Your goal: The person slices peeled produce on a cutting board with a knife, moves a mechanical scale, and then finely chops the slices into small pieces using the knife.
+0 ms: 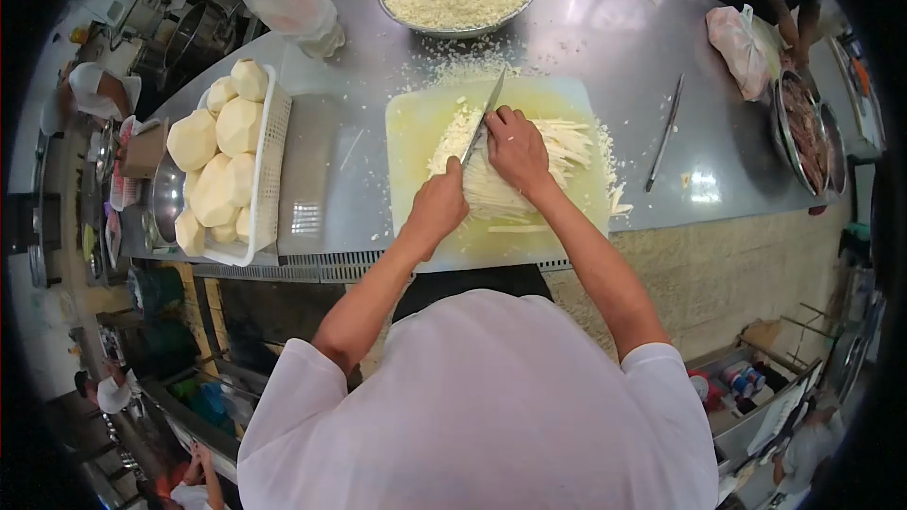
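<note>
My left hand (439,203) is closed round the handle of a kitchen knife (486,111), whose blade points away from me over the cutting board (416,142). My right hand (518,146) presses down with curled fingers on a bundle of pale vegetable strips (567,140), close beside the blade. Finely diced bits (452,137) lie left of the knife. The strips spread under my right hand and out to its right; part of the bundle is hidden by that hand.
A white basket (274,151) of peeled pale root vegetables (194,140) stands left. A metal bowl (458,33) heaped with diced pieces is at the back. Rightward lie a long thin metal tool (666,132) and a bowl of meat (805,132); another person's arm (779,0) is beyond.
</note>
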### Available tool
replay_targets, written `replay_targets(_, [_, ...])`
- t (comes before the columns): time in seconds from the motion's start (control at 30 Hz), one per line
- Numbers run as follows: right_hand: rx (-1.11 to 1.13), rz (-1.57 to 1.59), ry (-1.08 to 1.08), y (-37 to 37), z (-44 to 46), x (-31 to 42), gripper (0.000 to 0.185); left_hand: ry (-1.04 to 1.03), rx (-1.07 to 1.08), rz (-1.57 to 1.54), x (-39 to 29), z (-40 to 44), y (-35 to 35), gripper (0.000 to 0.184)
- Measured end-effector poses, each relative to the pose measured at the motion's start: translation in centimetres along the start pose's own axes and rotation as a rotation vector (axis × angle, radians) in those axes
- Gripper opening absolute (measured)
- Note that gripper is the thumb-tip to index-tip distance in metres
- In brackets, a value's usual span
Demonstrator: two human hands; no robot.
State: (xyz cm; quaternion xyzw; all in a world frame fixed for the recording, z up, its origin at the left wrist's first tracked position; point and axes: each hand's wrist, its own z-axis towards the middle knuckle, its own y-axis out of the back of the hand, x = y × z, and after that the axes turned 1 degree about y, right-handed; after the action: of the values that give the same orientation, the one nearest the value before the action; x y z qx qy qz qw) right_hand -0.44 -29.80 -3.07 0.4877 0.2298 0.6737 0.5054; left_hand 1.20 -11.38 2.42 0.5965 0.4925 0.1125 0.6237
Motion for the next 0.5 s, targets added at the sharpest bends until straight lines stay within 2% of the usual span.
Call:
replay_targets(0.17, [0.008,0.008,-0.019,-0.1,0.0,0.1,0.017,0.079,0.065,0.011,-2.0,-2.7,4.0,0.026])
replay_targets(0.27, [0.025,-0.031,-0.002,-0.2,-0.1,0.0,0.021,0.037,0.017,-0.007,0.7,-1.2,-1.3,0.025])
replay_targets(0.37, [0.012,-0.023,0.041,-0.2,-0.2,-0.3,0.023,0.064,0.030,-0.056,0.4,0.8,0.0,0.025])
replay_targets(0.43, [0.003,-0.022,0.033,-0.2,0.0,-0.2,0.023,0.016,-0.008,-0.033,-1.0,-0.8,2.7,0.024])
replay_targets(0.5, [0.000,-0.015,0.001,-0.2,-0.2,0.1,0.024,0.127,0.055,-0.023,-2.0,-3.2,3.4,0.024])
